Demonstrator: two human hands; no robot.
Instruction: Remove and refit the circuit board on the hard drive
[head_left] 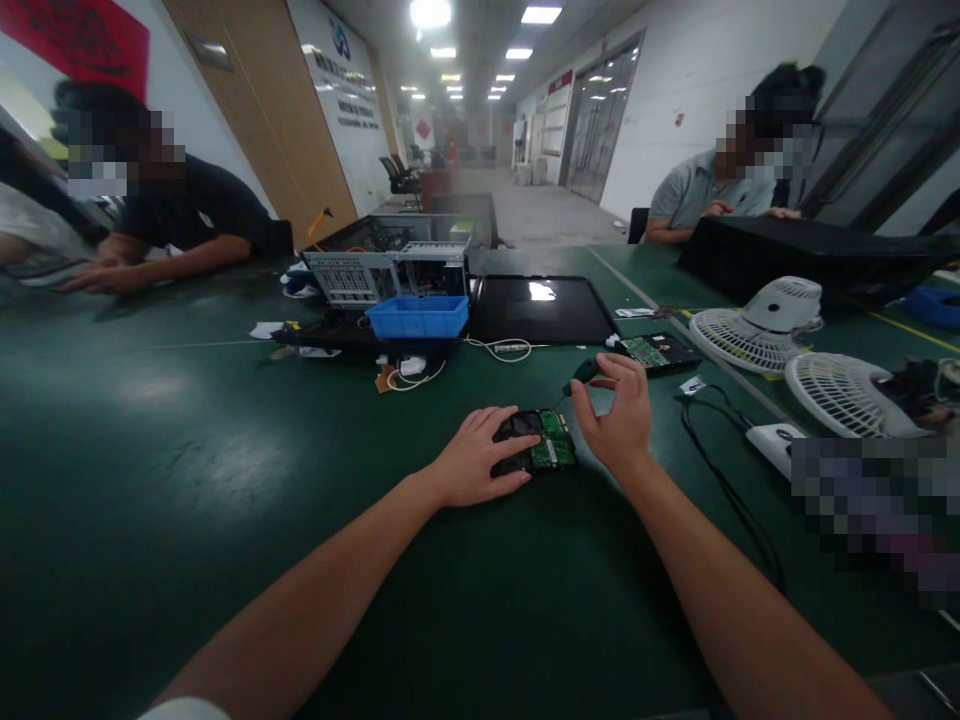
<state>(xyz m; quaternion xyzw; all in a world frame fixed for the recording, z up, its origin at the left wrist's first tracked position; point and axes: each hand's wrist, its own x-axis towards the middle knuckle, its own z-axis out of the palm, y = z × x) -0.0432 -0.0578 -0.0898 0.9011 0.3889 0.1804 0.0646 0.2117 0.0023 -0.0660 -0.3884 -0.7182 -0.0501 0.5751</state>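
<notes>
A hard drive [553, 452] with a green circuit board lies flat on the green table in front of me. My left hand [484, 455] grips it from the left, thumb at the near edge and fingers over the top and far side. In my right hand [619, 405] is a screwdriver [581, 378] with a dark green handle, pinched between thumb and fingers. Its thin shaft slants down to the far right part of the board; whether the tip sits in a screw is too small to tell. Beyond my right hand lies a second hard drive [656, 350].
An opened computer case [360, 280] stands behind a blue bin [418, 318]. Right of them lies a black panel [540, 310]. White fan parts [731, 335], a power strip [776, 445] and a black cable [694, 440] are at right. Two people sit across the table.
</notes>
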